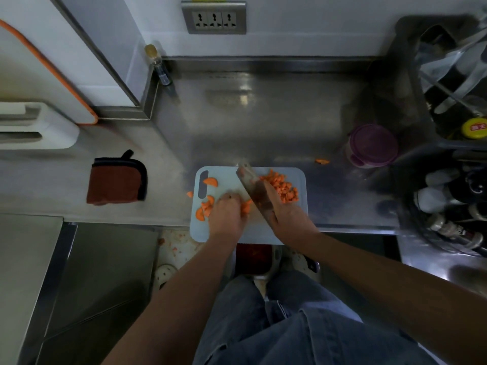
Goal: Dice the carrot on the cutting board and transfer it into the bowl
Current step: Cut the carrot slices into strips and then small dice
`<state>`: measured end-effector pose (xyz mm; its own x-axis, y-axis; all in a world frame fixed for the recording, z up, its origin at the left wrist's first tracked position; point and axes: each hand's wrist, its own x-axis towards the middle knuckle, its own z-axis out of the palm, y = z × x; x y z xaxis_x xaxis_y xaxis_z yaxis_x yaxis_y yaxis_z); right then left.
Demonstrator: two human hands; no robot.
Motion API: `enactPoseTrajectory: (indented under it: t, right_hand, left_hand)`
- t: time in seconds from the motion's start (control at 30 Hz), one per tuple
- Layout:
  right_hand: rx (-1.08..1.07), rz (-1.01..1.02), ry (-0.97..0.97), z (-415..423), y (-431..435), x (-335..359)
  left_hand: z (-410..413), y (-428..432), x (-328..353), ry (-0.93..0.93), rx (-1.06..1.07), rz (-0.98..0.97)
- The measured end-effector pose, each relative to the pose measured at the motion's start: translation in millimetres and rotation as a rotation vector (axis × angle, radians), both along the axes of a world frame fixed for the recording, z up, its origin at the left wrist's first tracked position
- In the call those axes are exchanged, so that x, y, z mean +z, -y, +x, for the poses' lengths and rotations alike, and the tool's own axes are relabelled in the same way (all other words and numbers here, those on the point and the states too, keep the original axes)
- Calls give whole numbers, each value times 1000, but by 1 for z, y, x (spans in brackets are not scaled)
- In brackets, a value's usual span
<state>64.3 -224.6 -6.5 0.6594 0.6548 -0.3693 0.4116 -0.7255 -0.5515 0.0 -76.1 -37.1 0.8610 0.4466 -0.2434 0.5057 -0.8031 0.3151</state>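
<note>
two hands on cutting board (226, 177): right hand (287, 217) clamped on cleaver (253, 185), left hand (226, 214) curled over carrot slices (207, 206), diced pile (282, 188) nr cleaver.

- A kitchen: a stainless-steel counter (263, 122) with a raised back edge runs along a white wall.
- A pale blue cutting board (226, 180) carries chopped carrot (282, 188) and a cleaver (253, 185).
- A pot holder (116, 180), a purple-lidded container (373, 144) and bottles (448, 227) stand around.
</note>
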Motion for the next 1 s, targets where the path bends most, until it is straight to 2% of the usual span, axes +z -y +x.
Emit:
enactPoseTrajectory:
  t: [0.3,0.63,1.0]
  right_hand:
    - [145,-197,50,-7,-6,-1]
    - [87,-91,57,-2,-4,5]
    - [118,-187,10,-8,-10,-1]
  left_hand:
    - [0,1,-9,14,112,-101]
    - [4,3,-17,24,149,-150]
    - [7,7,-18,49,245,-176]
